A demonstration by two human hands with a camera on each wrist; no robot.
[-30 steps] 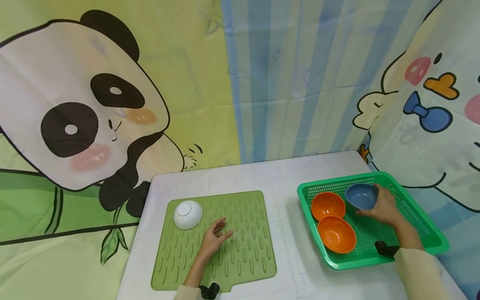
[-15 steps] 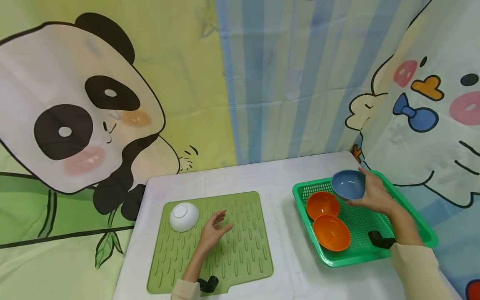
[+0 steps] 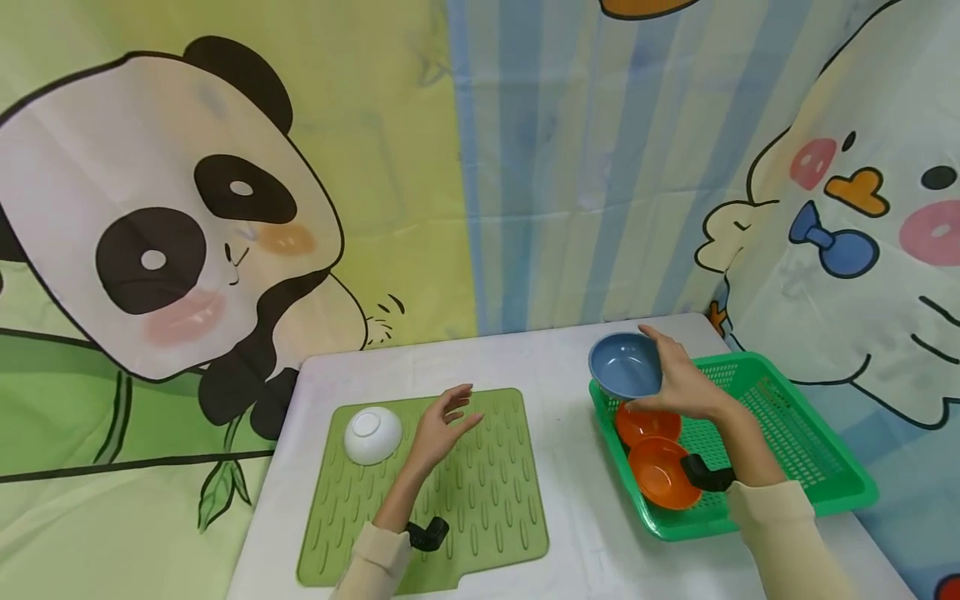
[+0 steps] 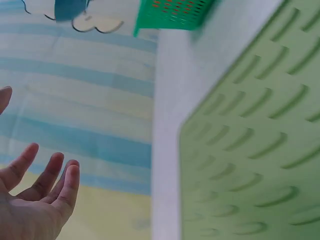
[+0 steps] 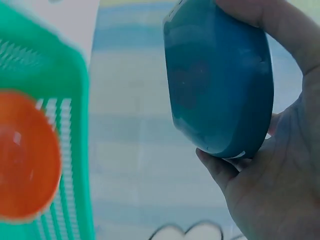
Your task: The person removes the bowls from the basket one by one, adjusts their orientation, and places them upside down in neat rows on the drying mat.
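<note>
A blue bowl (image 3: pixel 624 367) is held up over the basket's left far corner, gripped at its right side by my right hand (image 3: pixel 681 379). The right wrist view shows the thumb and fingers round the wall of the blue bowl (image 5: pixel 217 80). Over the green ridged mat (image 3: pixel 495 500) hovers my left hand (image 3: pixel 437 429), fingers loosely bent and holding nothing. A white bowl (image 3: pixel 372 436) lies upside down on the mat's far left corner. Two orange bowls, a far one (image 3: pixel 647 425) and a near one (image 3: pixel 662 475), sit in the green basket (image 3: pixel 795 433).
The mat and basket stand on a table with a white cloth (image 3: pixel 562 450). A printed curtain (image 3: pixel 555 167) hangs close behind the table and along its right side. Between mat and basket runs a strip of white cloth.
My right hand has lifted the blue bowl out of the basket and carried it left. The left hand has moved slightly up and away over the mat. The head view has shifted a little.
</note>
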